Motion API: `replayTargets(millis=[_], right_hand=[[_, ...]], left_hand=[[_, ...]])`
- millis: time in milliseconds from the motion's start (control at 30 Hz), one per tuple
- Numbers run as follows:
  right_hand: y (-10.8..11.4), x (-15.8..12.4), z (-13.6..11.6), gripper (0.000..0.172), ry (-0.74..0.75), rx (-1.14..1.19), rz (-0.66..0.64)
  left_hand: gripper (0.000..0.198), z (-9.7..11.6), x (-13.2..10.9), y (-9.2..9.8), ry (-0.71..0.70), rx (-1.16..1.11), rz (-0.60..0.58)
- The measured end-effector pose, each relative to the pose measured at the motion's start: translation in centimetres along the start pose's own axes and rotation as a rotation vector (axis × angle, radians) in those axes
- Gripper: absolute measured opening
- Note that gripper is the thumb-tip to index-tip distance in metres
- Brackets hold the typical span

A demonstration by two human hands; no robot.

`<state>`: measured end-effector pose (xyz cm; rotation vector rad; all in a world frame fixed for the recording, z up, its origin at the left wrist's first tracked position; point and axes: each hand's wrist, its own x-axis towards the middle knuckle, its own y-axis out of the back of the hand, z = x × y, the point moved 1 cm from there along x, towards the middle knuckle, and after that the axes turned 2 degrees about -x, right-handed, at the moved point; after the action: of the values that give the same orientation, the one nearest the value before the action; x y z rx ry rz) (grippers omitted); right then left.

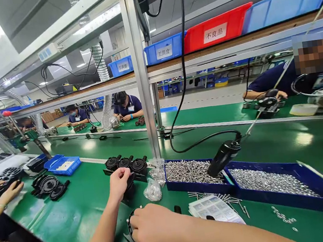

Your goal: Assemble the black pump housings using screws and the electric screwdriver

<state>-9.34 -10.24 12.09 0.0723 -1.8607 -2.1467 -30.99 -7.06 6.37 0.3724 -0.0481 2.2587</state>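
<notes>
My left hand (119, 185) is closed in a pinch at a black molded part (129, 192). Whatever sits between its fingertips is too small or hidden to make out. Lower down, my right hand (159, 228) curls its fingers over a round black housing (131, 229), with small silver bits showing at the rim. The hand covers most of that housing, so anything in its fingers is hidden. Three black round housings (125, 163) stand in a row beyond my left hand. A clear plastic bag (153, 190) lies between the hands and the screw tray.
A blue tray of screws (186, 172) and another of small silver nuts (270, 182) stand right. A black electric screwdriver (224, 156) hangs over the screws. Loose screws lie beside a printed sheet (215, 211). Another person's hands (10, 193) work at left.
</notes>
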Motion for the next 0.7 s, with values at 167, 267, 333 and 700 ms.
replayTargets(millis=[167,267,333,700], right_hand=[[-0.9,0.6,-0.9,0.010,0.007,-0.019,0.028],[-1.0,1.3,-1.6,0.019,0.077,-0.005,-0.016],[-0.5,1.2,-1.4,0.015,0.095,0.005,-0.056],[3.6,-9.8,13.6,0.015,-1.036,0.202,-0.141]], left_hand=[[0.051,1.0,-1.3,-1.0,0.072,-0.119,-0.092],[0.057,1.3,-1.4,-1.2,0.107,-0.197,-0.103],[0.062,1.4,-1.4,-1.3,0.130,-0.246,-0.109],[0.069,1.5,-1.7,-1.5,0.169,-0.277,-0.082]])
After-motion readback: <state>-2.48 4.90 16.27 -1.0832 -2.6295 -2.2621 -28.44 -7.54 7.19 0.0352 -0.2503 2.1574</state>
